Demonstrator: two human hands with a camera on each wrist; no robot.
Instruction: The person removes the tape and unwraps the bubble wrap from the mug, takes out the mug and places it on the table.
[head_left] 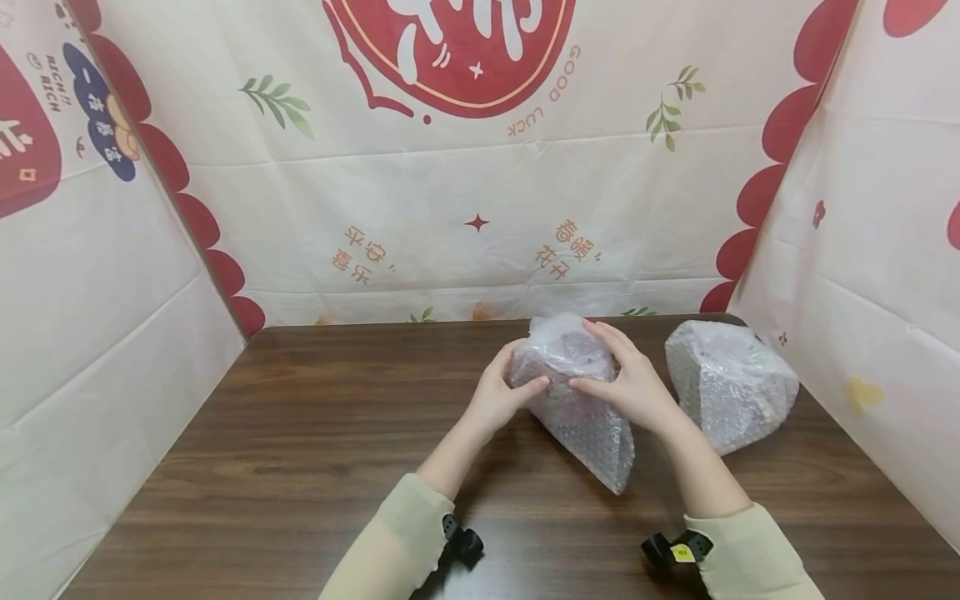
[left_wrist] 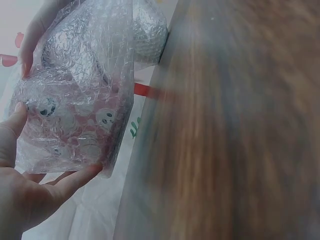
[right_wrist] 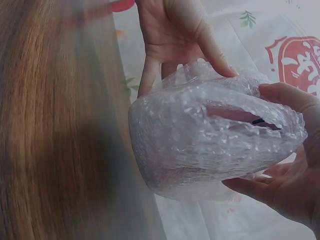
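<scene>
Bubble-wrapped parcel (head_left: 566,362): clear, crinkled film with rows of small blisters, glossy along the folds, bulky and rounded at the top, tapering to a flattened corner that points down and right. It is near the far edge of the dark wood-grain table (head_left: 337,433), right of centre; whether its underside touches the wood I cannot tell. A second bubble-wrapped bundle (head_left: 738,387), lumpy and squat, sits to its right, apart from it, on the tabletop. Behind, a white printed cloth (head_left: 450,187) with red scalloped borders, lightly creased. The left wrist view shows what the head view blurs: pink material under the film, patterned with pale, round cartoon faces. The right wrist view alone gives a clear look at a slit-like gap (right_wrist: 235,114) between wrap layers, pink inside with a small dark mark. Left hand (head_left: 498,393) and right hand (head_left: 633,385) grip the parcel from opposite sides, fingers spread and bent around it, thumbs on the near face, tips close but apart.
</scene>
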